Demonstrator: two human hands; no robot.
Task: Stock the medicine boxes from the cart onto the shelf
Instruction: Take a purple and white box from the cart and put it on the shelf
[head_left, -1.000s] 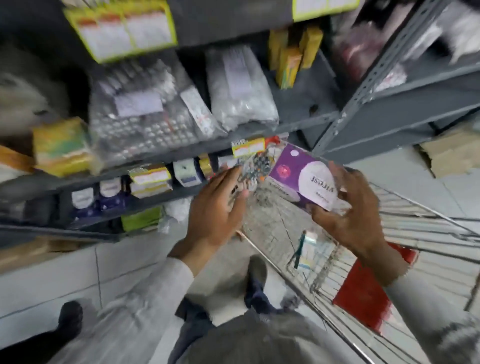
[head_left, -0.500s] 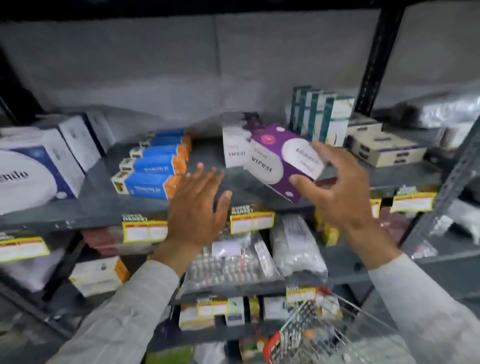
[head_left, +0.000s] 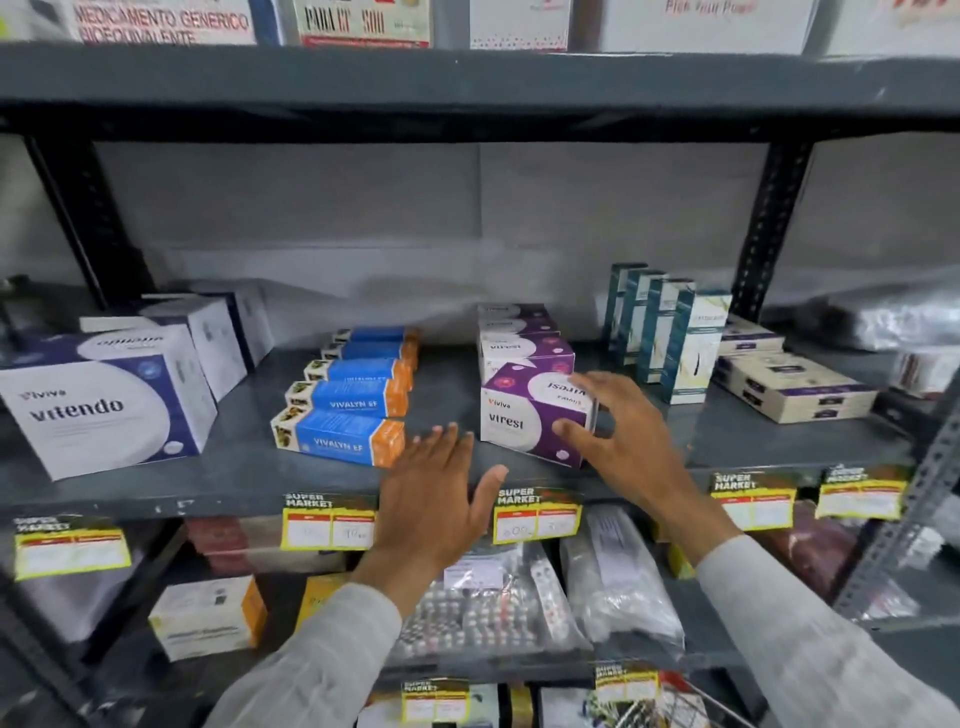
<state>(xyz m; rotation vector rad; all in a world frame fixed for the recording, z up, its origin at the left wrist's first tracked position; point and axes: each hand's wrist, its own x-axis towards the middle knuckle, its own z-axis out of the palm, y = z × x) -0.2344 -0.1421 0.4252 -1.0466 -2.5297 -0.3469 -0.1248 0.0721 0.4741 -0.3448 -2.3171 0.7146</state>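
On the grey shelf (head_left: 234, 483), near its front edge, stands a purple and white box (head_left: 524, 415) marked "Virest", at the head of a short row of matching purple boxes (head_left: 514, 332) that runs back from it toward the wall. The right hand (head_left: 618, 436) is against the right side of this front box: its thumb lies low on the front right corner and its fingers (head_left: 587, 382) spread over the top right edge, loosely curled and touching the box rather than closed tight around it. The left hand (head_left: 436, 499) hovers just left of and in front of the box, flat and wide open with fingers splayed, holding nothing and clear of the cardboard. Left of the purple box lies a row of blue and orange cartons (head_left: 343, 439), one behind another. Farther left of it sits a big white and blue box (head_left: 98, 415) marked "Vitendo". Right of the purple box stand tall white and teal cartons (head_left: 675, 338), upright in a row, and beyond them flat cream boxes (head_left: 795, 387). Yellow price tags (head_left: 535, 517) hang on the shelf lip below the box. A corner of the wire cart (head_left: 665, 706) shows far below it, at the bottom edge of the view
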